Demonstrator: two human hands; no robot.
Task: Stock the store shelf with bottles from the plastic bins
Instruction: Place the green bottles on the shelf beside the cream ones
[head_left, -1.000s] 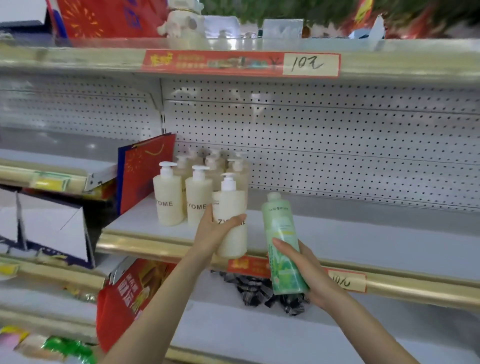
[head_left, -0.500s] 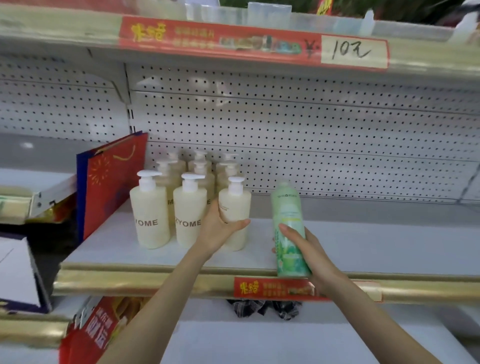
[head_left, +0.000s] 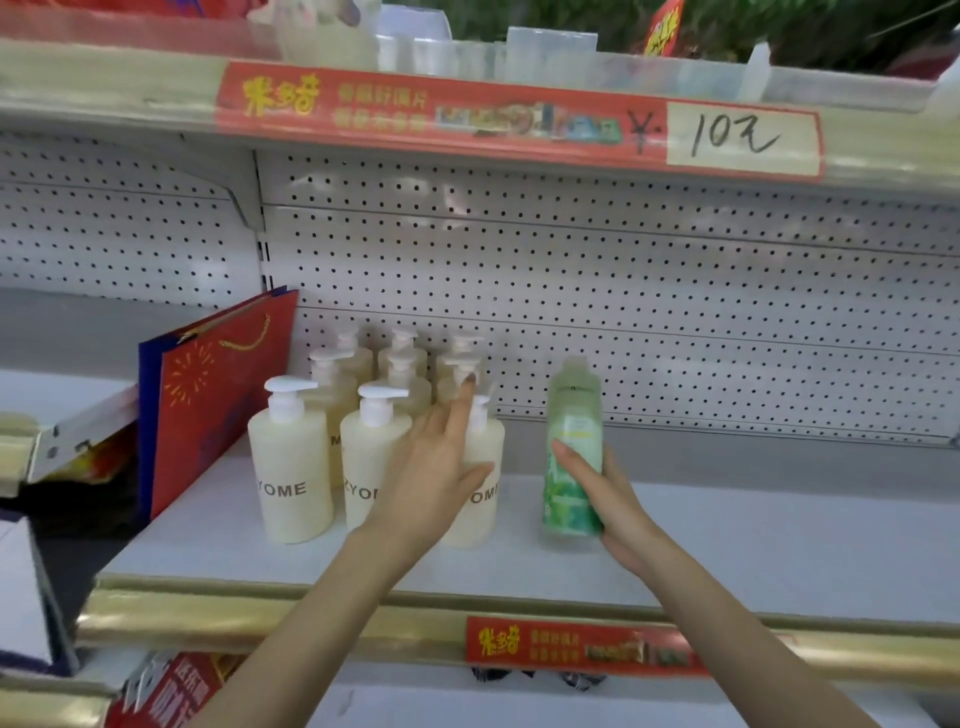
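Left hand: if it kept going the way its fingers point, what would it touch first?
Probably the pump heads of the cream bottles behind the front row. The left hand points up and back, its fingertips overlapping them; depth is unclear.

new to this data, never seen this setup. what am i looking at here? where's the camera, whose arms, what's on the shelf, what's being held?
There is no robot here. A person wears one wide-angle camera on the head, looking forward and down, so the two bare arms coming in from the bottom are the person's own.

The scene is a white store shelf with a pegboard back. On its left side stands a group of cream pump bottles, next to a red gift bag.

The right hand grips a green bottle, upright on the shelf or just above it, beside the cream group. The left hand is open, fingers spread, lying against the front right cream bottle without gripping it.

A red price strip runs along the shelf above.
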